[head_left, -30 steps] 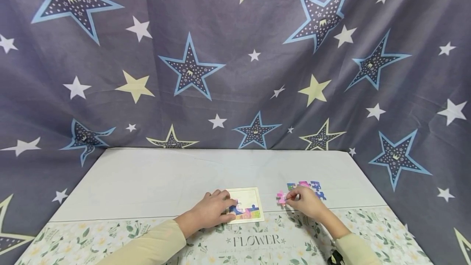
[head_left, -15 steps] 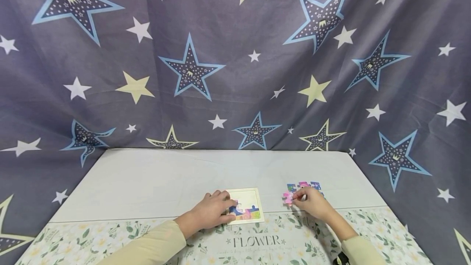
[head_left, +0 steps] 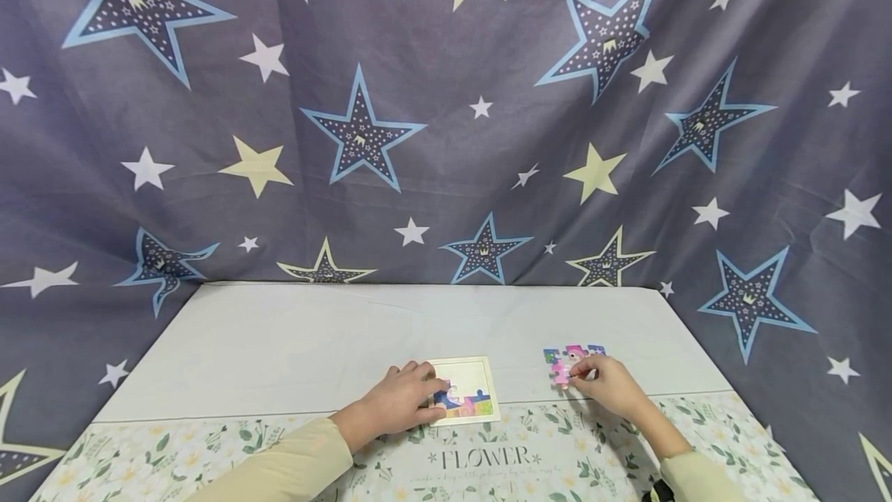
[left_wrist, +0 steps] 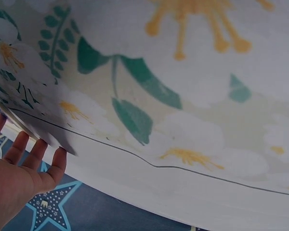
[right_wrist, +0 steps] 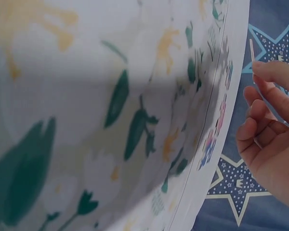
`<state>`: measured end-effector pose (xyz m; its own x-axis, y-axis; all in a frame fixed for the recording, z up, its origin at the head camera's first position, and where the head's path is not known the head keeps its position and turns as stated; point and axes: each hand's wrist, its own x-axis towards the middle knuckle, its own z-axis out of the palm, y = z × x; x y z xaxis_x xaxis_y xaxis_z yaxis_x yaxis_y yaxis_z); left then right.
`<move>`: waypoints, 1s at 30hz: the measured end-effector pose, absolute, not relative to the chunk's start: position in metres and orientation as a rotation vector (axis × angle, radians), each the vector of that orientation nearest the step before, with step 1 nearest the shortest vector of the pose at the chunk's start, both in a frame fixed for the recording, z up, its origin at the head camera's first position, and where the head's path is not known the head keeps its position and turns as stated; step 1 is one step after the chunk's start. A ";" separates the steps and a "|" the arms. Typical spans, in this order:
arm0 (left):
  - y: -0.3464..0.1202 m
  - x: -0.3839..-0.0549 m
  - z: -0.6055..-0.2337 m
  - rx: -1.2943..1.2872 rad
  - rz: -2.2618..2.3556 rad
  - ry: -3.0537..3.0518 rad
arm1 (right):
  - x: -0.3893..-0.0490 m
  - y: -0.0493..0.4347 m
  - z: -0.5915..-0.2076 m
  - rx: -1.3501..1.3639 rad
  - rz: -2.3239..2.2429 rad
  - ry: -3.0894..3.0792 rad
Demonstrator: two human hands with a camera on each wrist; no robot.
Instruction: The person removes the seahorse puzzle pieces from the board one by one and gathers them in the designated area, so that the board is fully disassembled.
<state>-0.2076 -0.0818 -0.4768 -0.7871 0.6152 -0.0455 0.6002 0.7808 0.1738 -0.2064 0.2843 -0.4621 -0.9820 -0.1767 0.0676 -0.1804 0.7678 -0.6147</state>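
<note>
My right hand (head_left: 612, 387) pinches a pink puzzle piece (head_left: 560, 375) between thumb and fingertips, raised in front of the loose pieces (head_left: 574, 350). Edge-on, that piece (right_wrist: 252, 49) appears as a thin pale strip in the right wrist view. Toward the middle of the table lies a cream puzzle tray (head_left: 495, 401), with blue, pink and green pieces (head_left: 468, 407) joined along its near side. My left hand (head_left: 399, 400) rests on the tray's left side and covers part of it. In the left wrist view its fingers (left_wrist: 34, 155) touch the tray's edge.
A white table (head_left: 300, 347) has a flowered band with FLOWER lettering (head_left: 486, 454) along its front. Behind hangs a dark star-patterned curtain (head_left: 446, 200). Several loose pieces (right_wrist: 220, 113) lie flat near the right hand, partly hidden by it in the head view.
My right hand has moved right with the pink puzzle piece, from the gap beside the tray to in front of the loose pieces. My left hand and the tray have stayed put.
</note>
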 end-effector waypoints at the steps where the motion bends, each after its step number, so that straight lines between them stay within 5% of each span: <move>1: -0.082 -0.208 -0.477 0.982 0.229 2.870 | -0.206 0.285 -0.462 0.287 1.034 -2.947; 30: -0.082 -0.208 -0.477 0.982 0.212 2.870 | -0.207 0.310 -0.471 0.159 1.057 -2.956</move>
